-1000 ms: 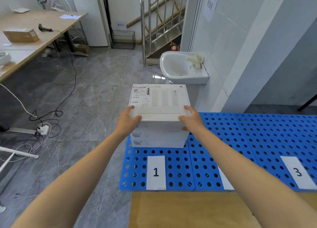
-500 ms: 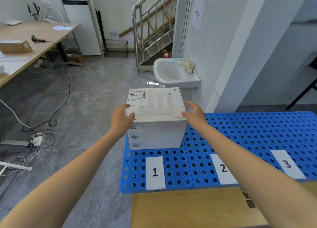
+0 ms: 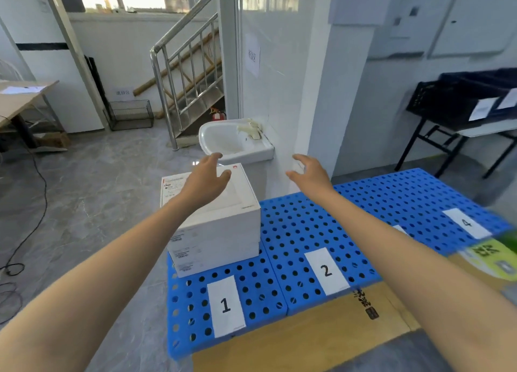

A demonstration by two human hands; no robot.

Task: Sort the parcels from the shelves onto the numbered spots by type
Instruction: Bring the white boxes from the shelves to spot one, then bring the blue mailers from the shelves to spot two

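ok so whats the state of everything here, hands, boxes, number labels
stack of white boxes, upright on the blue pallet, behind label 1
left hand, open, fingers spread over the top of the stack, gripping nothing
right hand, open, in the air to the right of the stack, holding nothing
label 1, flat on the pallet, uncovered
label 2, flat on the pallet, uncovered
label 4, flat on the pallet, uncovered

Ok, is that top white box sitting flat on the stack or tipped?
Flat. The top white box lies level on the white boxes beneath it, on the blue mat behind label 1.
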